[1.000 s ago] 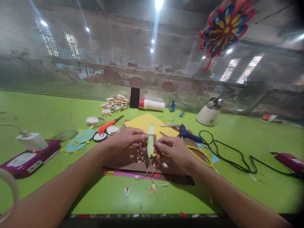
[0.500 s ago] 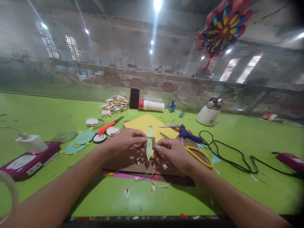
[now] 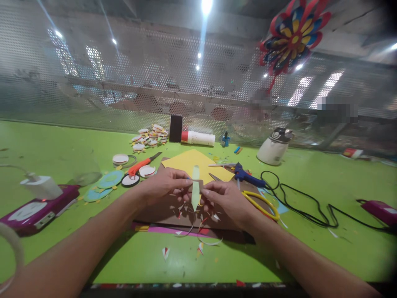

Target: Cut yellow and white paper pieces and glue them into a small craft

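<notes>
Between my hands is a small brown paper piece [image 3: 200, 184] with a pale green pointed paper strip [image 3: 195, 196] running upright across it. My left hand [image 3: 169, 182] pinches the brown piece's left side between thumb and fingers. On its right side, the fingers of my right hand [image 3: 221, 196] are closed at the edge, and a bit of yellow shows below. Both hands hover over a brown board [image 3: 155, 213] strewn with paper scraps. Beyond them lies a yellow paper sheet [image 3: 192, 159]. Yellow-handled scissors [image 3: 259, 205] rest beside my right wrist.
A blue glue gun [image 3: 248, 177] with a black cord lies right. Orange-handled scissors [image 3: 138, 166] and blue paper discs [image 3: 110, 179] are left, near a purple power strip [image 3: 56, 207]. Behind stand white round pieces [image 3: 151, 136], a phone [image 3: 175, 128] and a white jug [image 3: 273, 149].
The green strip has shifted very slightly between my fingers, its upper end looking lighter now. Both hands keep nearly the same place and grip.
</notes>
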Demonstrator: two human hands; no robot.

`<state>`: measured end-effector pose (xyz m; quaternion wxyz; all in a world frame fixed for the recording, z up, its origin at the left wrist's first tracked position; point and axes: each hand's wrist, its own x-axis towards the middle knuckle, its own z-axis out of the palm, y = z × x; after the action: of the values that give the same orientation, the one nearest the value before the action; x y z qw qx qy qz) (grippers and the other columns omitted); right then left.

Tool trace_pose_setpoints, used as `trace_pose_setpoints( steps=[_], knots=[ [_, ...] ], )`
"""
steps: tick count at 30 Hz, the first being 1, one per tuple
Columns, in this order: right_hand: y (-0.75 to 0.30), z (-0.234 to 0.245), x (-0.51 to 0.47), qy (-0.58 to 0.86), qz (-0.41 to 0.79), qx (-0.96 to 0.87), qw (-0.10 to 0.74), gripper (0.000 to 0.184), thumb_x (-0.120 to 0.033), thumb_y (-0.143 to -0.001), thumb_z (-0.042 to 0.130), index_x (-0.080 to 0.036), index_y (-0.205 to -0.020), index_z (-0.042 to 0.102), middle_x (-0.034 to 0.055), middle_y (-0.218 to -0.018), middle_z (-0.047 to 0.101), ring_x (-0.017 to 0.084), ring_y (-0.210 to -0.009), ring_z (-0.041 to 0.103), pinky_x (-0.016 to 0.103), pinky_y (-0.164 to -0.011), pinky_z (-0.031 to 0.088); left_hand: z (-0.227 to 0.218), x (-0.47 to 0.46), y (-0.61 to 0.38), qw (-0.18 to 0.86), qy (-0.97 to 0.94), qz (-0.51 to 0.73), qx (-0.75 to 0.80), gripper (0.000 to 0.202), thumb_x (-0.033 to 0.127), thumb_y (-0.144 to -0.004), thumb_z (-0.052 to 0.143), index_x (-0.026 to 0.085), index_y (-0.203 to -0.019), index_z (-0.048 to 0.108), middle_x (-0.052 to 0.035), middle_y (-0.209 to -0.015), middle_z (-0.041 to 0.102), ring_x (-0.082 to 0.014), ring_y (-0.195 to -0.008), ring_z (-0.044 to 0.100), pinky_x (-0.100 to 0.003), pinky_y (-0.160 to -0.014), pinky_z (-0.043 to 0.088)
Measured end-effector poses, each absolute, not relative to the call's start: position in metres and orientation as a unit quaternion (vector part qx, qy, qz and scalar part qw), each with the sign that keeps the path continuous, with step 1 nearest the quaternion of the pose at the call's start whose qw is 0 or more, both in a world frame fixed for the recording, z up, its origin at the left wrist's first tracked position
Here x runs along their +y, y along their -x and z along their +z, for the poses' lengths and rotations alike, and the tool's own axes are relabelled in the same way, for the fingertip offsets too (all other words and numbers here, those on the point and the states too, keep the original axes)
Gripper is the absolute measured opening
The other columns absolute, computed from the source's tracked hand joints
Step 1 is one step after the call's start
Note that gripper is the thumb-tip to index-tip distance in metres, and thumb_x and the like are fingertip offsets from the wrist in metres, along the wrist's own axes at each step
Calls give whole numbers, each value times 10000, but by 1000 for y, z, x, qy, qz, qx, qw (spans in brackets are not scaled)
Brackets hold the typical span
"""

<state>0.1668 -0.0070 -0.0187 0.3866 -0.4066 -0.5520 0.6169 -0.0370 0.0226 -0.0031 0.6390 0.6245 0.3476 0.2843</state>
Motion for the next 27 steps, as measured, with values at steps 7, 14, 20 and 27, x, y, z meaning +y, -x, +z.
trace_pose_setpoints(
  steps=[7,14,20,27],
  knots=[
    [-172,-17,-8,434,568,-612,339,284,-427,-754,681,-163,-681,607,-41,-535,553,80,-474,467,228,-488,382,2,39,48,465,-566,491,471,243,345,-743,671,104,-771,653,-61,-645,658,-125,-552,567,-246,-537,408],
    [-173,-8,-12,419,532,-722,142,237,-374,-850,562,-173,-723,562,-55,-513,505,70,-418,392,202,-409,294,5,58,71,370,-511,615,472,159,261,-766,620,105,-788,639,-39,-637,643,-118,-580,601,-214,-519,404],
    [-159,6,17,392,365,-844,20,169,-260,-857,519,-168,-747,608,-22,-561,602,112,-489,538,211,-473,392,5,60,73,333,-529,628,464,167,278,-757,630,113,-780,634,-40,-672,653,-112,-595,606,-210,-533,426],
    [-138,6,37,463,161,-861,135,172,-220,-829,559,-129,-844,704,94,-784,688,168,-667,555,262,-568,356,4,63,79,302,-542,624,474,181,306,-749,637,125,-742,627,-37,-664,645,-117,-592,585,-220,-528,434]
  ],
)
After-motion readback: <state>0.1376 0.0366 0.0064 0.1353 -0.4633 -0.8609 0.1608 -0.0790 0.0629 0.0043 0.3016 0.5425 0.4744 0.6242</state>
